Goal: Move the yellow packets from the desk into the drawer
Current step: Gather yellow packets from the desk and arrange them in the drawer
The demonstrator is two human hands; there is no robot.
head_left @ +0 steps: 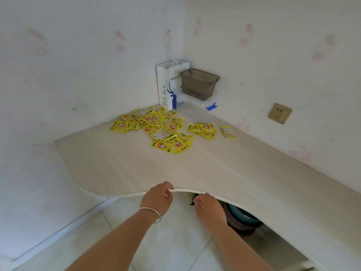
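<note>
Several yellow packets [156,126] lie scattered in a loose heap near the back corner of the pale wooden desk [121,165]. A smaller cluster [203,129] and a single packet [227,132] lie to its right. My left hand [158,198] is at the desk's curved front edge, fingers loosely curled, with nothing visible in it. My right hand [209,210] is just below that edge, and its fingertips are hidden under the desktop beside something dark and green. Both hands are far from the packets. No drawer is in view.
A white and blue paper bag [168,87] and a grey plastic bin [199,83] on a white box stand in the back corner. A wall socket [279,112] is on the right wall. Stacked basins [242,220] sit on the floor under the desk.
</note>
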